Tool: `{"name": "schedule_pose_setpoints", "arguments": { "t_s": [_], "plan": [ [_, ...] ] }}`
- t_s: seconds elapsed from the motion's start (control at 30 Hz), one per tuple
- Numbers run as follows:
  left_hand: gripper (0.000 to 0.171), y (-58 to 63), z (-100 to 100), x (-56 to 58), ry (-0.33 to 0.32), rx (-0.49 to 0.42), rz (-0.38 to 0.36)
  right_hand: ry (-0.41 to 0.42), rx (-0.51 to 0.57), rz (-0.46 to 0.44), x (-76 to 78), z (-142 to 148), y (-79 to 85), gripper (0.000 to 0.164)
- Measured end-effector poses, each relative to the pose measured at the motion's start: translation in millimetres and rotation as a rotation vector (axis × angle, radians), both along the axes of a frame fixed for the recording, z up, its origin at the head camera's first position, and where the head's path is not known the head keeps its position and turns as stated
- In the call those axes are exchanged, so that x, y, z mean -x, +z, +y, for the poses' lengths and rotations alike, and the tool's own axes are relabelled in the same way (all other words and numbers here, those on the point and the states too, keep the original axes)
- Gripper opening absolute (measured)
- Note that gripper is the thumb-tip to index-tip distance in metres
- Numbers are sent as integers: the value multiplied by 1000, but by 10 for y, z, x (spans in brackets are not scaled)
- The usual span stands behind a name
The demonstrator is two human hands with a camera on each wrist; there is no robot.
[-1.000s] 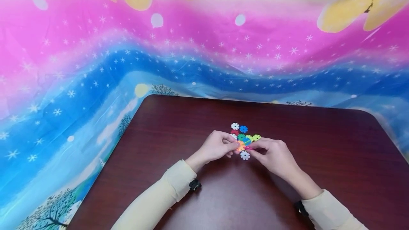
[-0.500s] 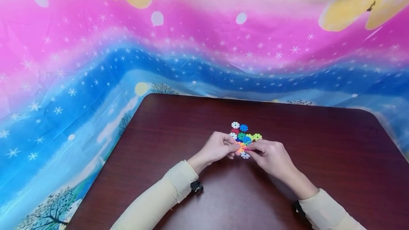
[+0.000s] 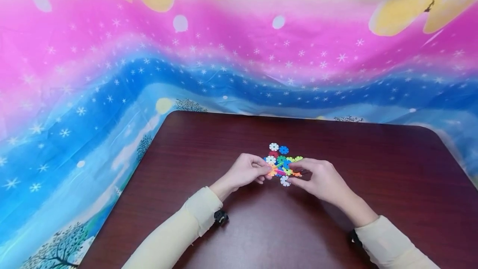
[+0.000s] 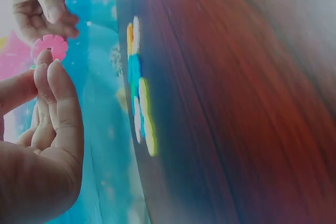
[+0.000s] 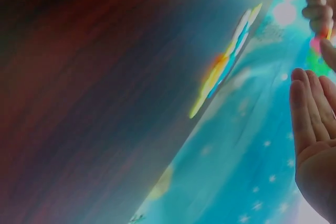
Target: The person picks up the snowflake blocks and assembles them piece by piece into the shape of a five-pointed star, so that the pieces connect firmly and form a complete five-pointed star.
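My left hand (image 3: 248,170) pinches a small joined cluster of notched plastic discs (image 3: 273,169), orange, pink and green, above the table. A pink disc (image 4: 50,48) of it shows at the fingertips in the left wrist view; in the right wrist view its green part (image 5: 318,65) is blurred. My right hand (image 3: 324,179) is just to the right, thumb and fingers apart, with nothing seen between them. Beneath and behind the hands lie several loose discs, among them a white disc (image 3: 274,147), a blue disc (image 3: 284,150) and a nearer white disc (image 3: 285,181).
The discs lie on a dark reddish-brown table (image 3: 231,136) with rounded corners. A printed cloth (image 3: 239,61) in pink and blue hangs behind and beside it. Each wrist bears a small black device, such as the left one (image 3: 221,217).
My right hand has let go of the pink piece and its fingers have spread. My left hand has drawn slightly left with the cluster, baring more loose discs.
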State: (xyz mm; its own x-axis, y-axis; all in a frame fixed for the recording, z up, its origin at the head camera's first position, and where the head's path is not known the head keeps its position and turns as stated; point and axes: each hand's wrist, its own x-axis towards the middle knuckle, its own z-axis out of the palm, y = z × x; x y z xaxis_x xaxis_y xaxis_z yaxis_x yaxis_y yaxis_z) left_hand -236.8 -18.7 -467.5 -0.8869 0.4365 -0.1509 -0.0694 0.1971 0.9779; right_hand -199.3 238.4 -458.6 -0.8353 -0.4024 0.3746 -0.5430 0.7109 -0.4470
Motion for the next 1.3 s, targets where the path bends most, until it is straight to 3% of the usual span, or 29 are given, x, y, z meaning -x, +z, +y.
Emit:
{"name": "schedule_pose_setpoints", "arguments": {
  "t_s": [0.17, 0.33, 0.63, 0.8, 1.0, 1.17, 1.3],
  "plan": [
    [15, -13, -168, 57, 18, 36, -9, -95, -108, -135, 140, 195, -39, 40],
    [16, -59, -380, 139, 46, 112, -31, -73, -249, -236, 268, 306, -114, 40],
    [13, -107, -726, 193, 55, 289, -43, -26, -374, -201, 322, 251, -172, 41],
    [12, -125, -797, 195, 42, 417, 6, -19, -401, -200, 349, 197, -177, 40],
    [11, -64, -817, 192, -13, 632, 175, -19, -385, -209, 384, 171, -196, 37],
    [10, 31, -770, 202, 18, 848, 414, -36, -344, -243, 410, 176, -208, 36],
    [14, 73, -644, 244, 32, 891, 594, -11, -272, -305, 415, 180, -216, 32]
  ]
}}
